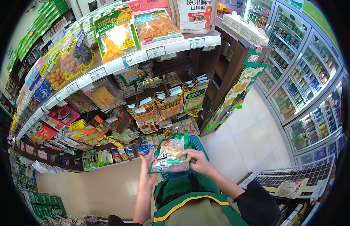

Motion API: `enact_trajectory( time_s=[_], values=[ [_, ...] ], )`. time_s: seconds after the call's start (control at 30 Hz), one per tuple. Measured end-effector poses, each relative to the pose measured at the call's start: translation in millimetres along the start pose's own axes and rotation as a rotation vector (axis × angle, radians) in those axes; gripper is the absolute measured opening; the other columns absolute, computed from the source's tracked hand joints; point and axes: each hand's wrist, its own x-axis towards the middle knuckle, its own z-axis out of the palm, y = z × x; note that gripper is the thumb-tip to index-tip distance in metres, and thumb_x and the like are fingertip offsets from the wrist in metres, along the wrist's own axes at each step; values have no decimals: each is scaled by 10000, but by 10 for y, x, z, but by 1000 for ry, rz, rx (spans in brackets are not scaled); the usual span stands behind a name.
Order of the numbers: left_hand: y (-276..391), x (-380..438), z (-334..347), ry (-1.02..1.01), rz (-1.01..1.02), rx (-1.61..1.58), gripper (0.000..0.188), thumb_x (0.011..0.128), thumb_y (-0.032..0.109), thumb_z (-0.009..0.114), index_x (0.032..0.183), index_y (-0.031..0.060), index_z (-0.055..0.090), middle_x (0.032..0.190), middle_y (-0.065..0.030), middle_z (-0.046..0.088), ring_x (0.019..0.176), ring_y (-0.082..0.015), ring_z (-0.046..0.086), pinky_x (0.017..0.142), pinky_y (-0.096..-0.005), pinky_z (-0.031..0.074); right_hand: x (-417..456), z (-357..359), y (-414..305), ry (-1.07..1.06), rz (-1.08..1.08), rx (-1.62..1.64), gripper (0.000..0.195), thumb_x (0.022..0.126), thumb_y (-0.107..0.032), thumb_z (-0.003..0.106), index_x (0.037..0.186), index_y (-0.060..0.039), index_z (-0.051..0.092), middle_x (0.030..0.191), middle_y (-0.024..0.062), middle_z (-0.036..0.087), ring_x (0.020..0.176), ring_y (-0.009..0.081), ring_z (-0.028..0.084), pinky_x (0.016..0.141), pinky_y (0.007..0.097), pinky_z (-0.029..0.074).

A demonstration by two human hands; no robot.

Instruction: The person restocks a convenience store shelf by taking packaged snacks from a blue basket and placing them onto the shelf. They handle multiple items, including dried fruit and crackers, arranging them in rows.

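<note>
A green and white food packet (172, 151) with pale pieces visible through clear film is in front of me, above a blue plastic basket (199, 144). My right hand (198, 160) pinches the packet at its right side, thumb and fingers bent over the film. At the packet's left edge is my left hand (148, 168), palm towards it and thumb apart. Part of that hand is hidden by the packet, so its grip is unclear. Most of the basket's inside is covered by the packet and my hands.
A shelf edge (129, 59) with price tags carries bagged dried fruit. Below it, nut packets (169, 103) hang on hooks. Hanging green packets (237, 90) line the shelf end. Glass-door drink fridges (293, 67) stand right, and a white wire rack (299, 175) is near my right elbow.
</note>
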Motion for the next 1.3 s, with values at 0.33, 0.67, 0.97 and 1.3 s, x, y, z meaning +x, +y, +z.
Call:
enact_trajectory(
  time_s=[0.33, 0.67, 0.97, 1.3],
  values=[
    [-636, 363, -209, 51, -117, 216, 352, 838, -97, 578, 1174, 6, 554, 1125, -108, 647, 1004, -184, 636, 903, -315, 506, -532, -235, 720, 115, 272, 376, 547, 633, 94, 397, 1144, -35, 546, 1419, 143, 364, 1328, 245, 356, 1070, 353, 330],
    [-1673, 828, -1109, 201, -260, 311, 361, 819, -117, 570, 1160, 1, 571, 1105, -101, 650, 998, -199, 626, 888, -332, 503, -1176, -149, 1826, 384, 1076, 409, 536, 815, -45, 654, 1307, -19, 445, 1124, 141, 581, 980, 198, 590, 819, 328, 501],
    [-2160, 1416, -1681, 535, -618, 250, 461, 862, 2, 565, 1309, 47, 464, 1148, -97, 597, 1022, -226, 587, 804, -400, 512, -1581, -186, 3508, 348, 688, -492, 518, 717, -21, 675, 1216, -41, 539, 1012, 163, 650, 884, 307, 649, 761, 365, 516],
    [-2893, 2255, -2185, 404, -693, 639, 508, 833, 13, 555, 1331, 38, 457, 1120, -127, 577, 1039, -273, 513, 876, -360, 390, -1174, -427, 4061, 213, 989, -659, 573, 717, -23, 625, 1277, -81, 515, 968, 261, 640, 933, 432, 602, 823, 487, 477]
  ],
)
